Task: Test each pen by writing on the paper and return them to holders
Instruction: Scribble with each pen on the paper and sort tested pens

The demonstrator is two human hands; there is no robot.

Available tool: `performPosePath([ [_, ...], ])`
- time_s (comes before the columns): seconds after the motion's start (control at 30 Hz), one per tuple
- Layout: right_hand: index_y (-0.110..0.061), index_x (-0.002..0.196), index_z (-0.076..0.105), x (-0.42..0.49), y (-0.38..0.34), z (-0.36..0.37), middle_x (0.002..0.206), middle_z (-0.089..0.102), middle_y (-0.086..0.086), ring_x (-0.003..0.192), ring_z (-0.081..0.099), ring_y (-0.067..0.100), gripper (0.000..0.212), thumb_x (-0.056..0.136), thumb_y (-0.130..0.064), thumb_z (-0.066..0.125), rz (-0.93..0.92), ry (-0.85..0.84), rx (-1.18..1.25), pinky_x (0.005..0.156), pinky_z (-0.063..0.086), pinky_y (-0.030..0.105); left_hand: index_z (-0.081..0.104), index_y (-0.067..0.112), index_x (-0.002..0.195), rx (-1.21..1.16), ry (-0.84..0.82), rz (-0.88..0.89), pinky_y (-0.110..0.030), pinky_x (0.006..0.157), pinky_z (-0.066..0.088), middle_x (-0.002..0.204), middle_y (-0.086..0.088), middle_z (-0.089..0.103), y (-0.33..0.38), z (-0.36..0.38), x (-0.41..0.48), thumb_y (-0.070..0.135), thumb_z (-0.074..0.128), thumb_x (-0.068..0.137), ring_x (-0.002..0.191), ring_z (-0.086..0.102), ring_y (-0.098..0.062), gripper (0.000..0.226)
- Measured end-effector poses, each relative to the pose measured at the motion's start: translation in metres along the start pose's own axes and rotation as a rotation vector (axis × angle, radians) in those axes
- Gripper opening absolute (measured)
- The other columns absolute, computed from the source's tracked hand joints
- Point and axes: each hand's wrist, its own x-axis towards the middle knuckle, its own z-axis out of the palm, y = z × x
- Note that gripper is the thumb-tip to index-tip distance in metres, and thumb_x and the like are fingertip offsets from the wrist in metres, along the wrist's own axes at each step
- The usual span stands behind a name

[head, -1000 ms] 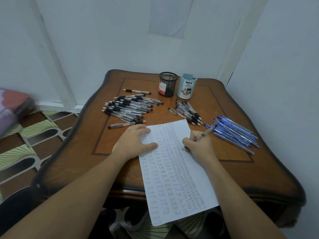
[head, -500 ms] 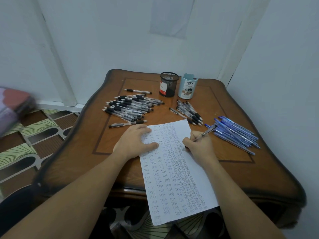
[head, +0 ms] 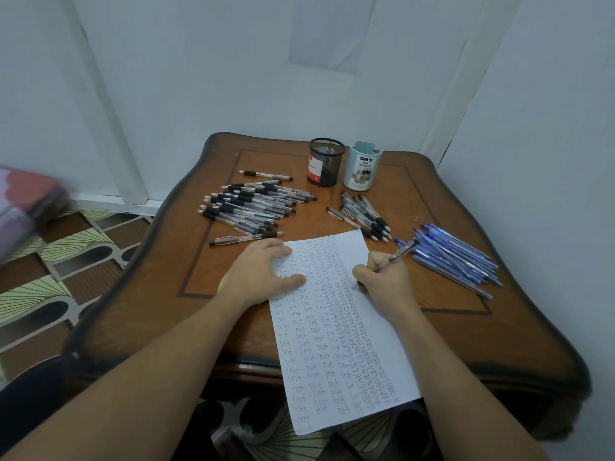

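A white sheet of paper, covered in rows of small handwritten words, lies on the wooden table and hangs over its near edge. My left hand rests flat on the sheet's upper left part. My right hand grips a pen with its tip on the paper's right side. A black mesh holder and a light blue holder stand at the back. A large pile of black-grip pens lies left, a smaller pile of black-grip pens sits in the middle, and a pile of blue pens lies right.
White walls close in behind and to the right of the table. A patterned floor shows at the left, with a blurred reddish object at the left edge. One black-grip pen lies alone just beyond my left hand.
Both hands stay in place on the paper; the pen in my right hand shifts only slightly while its tip stays on the sheet.
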Motion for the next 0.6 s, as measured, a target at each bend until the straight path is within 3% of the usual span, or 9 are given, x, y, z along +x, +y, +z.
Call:
performPosePath([
  [0.4,-0.013,0.058,0.032,-0.0020,-0.0039,0.0013,0.055,0.029,0.000,0.042,0.045,0.004,0.043,0.081,0.007,0.063,0.011,0.016,0.079,0.054,0.042,0.030,0.050,0.033,0.143,-0.003,-0.005,-0.004,-0.038,0.115,0.025,0.156,0.013,0.034,-0.0005,-0.0006,0.0004,0.067,0.064,0.082,0.144,0.026,-0.010,0.071],
  [0.5,-0.014,0.057,0.033,-0.0029,-0.0030,0.0014,0.057,0.030,0.001,0.044,0.047,0.004,0.044,0.080,0.003,0.066,0.008,0.006,0.038,0.061,0.048,0.035,0.050,0.033,0.143,-0.012,-0.003,-0.001,-0.039,0.115,0.025,0.156,0.013,0.034,-0.0002,-0.0004,0.0006,0.067,0.065,0.082,0.144,0.025,-0.010,0.071],
  [0.6,-0.014,0.057,0.033,-0.0043,-0.0042,0.0018,0.059,0.031,0.004,0.045,0.052,0.003,0.042,0.080,0.000,0.066,0.004,0.006,0.006,0.061,0.043,0.039,0.049,0.033,0.143,-0.008,-0.003,-0.005,-0.039,0.116,0.024,0.156,0.014,0.034,-0.0010,-0.0002,0.0005,0.067,0.064,0.082,0.144,0.025,-0.010,0.072],
])
